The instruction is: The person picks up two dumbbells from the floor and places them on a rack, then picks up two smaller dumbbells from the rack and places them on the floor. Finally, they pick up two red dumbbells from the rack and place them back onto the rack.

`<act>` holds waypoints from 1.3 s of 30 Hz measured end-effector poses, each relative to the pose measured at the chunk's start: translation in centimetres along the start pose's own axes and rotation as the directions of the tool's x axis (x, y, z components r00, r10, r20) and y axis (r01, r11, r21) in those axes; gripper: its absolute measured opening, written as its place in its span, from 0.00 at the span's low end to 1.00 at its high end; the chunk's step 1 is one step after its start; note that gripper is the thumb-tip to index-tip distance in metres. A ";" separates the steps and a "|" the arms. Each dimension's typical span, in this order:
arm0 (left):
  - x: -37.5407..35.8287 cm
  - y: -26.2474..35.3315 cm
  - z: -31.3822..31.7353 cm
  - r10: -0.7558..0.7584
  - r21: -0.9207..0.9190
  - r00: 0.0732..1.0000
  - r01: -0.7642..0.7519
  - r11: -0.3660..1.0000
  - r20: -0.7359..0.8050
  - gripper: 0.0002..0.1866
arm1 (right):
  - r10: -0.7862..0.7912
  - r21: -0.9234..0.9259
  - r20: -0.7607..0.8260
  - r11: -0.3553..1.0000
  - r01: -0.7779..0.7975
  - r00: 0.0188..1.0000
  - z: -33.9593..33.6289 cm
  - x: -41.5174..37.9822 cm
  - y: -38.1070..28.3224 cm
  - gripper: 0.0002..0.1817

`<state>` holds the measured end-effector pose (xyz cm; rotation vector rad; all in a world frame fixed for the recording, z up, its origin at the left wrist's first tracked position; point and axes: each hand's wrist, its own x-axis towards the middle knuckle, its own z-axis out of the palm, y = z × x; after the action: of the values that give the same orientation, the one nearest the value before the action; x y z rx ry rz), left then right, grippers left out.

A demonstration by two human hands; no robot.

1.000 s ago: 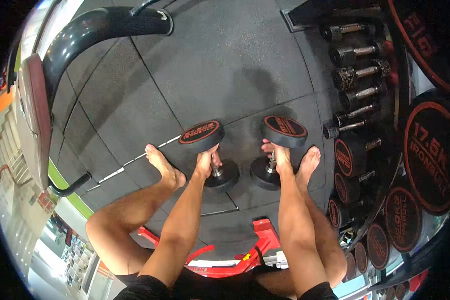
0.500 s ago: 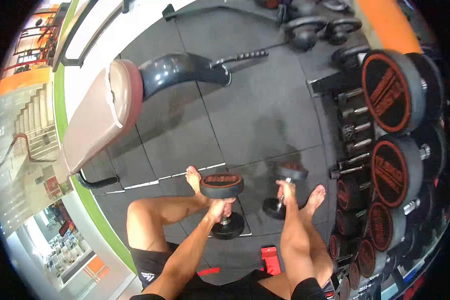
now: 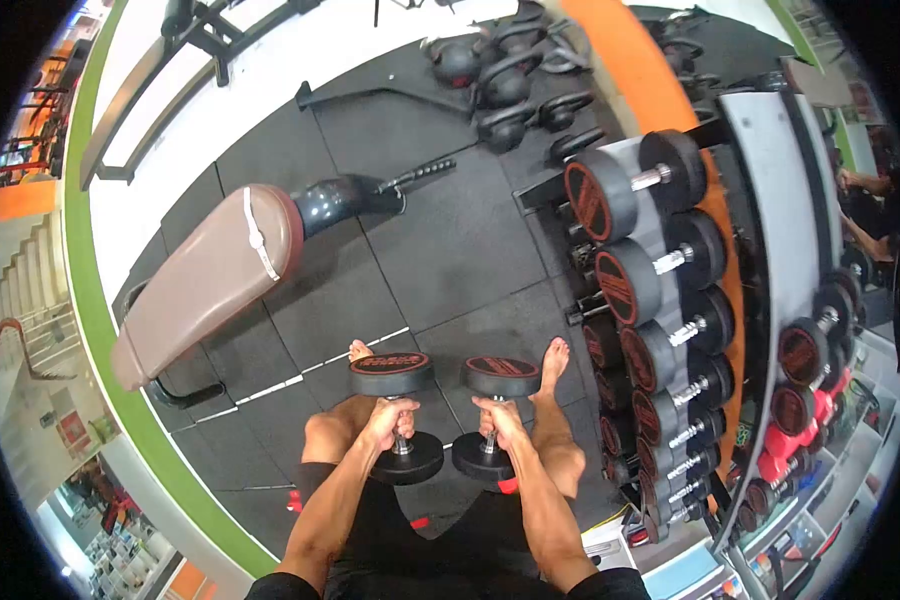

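A black round-headed dumbbell (image 3: 391, 374) with red lettering is in my left hand (image 3: 390, 422), whose fingers wrap its metal handle. My right hand (image 3: 499, 420) grips the handle of a matching dumbbell (image 3: 502, 377). The two hang side by side in front of my thighs, apart from each other, each with one head pointing away from me and the other toward me. My bare feet show beyond them on the dark floor mats (image 3: 480, 320).
A dumbbell rack (image 3: 625, 150) with several dumbbells runs along the right, in front of a mirror. Several kettlebells (image 3: 505, 80) sit on the floor at the far end. On the left stands a padded bench (image 3: 210, 280) with a white strap-like item (image 3: 257, 237) on it.
My right hand has brought its dumbbell up and inward, level with the left one. The left dumbbell has shifted slightly. My view has turned right, showing more of the rack and mirror.
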<state>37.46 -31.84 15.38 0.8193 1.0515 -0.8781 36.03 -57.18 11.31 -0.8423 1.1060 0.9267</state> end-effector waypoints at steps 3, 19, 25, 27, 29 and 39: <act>-6.4 3.3 3.8 -0.016 0.022 0.998 0.014 1.000 0.068 0.19 | -0.050 0.040 0.020 0.998 0.049 0.999 2.0 -7.9 -1.7 0.22; -30.0 12.3 18.8 -0.111 0.307 0.840 -0.069 0.949 0.532 0.21 | -0.547 0.444 0.135 0.779 0.443 0.826 4.8 -41.7 -7.2 0.25; -32.3 11.5 26.8 -0.049 0.325 0.784 -0.198 0.925 0.618 0.21 | -0.712 0.551 0.148 0.636 0.541 0.686 -0.9 -45.4 -9.2 0.27; -32.7 11.0 29.8 -0.008 0.334 0.795 -0.246 0.910 0.607 0.20 | -0.754 0.564 0.131 0.590 0.577 0.643 -3.2 -46.7 -10.8 0.26; -33.0 10.4 32.4 0.044 0.310 0.764 -0.312 0.898 0.643 0.19 | -0.788 0.581 0.120 0.549 0.602 0.603 -5.6 -48.2 -12.3 0.24; -35.6 11.2 43.6 0.297 0.192 0.650 -0.571 0.798 0.699 0.20 | -0.910 0.578 0.066 0.369 0.728 0.409 -12.8 -55.2 -18.7 0.24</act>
<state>54.89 -58.48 63.16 0.9623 0.0246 -0.8527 38.75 -86.14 63.40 -0.6388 0.3566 -0.1141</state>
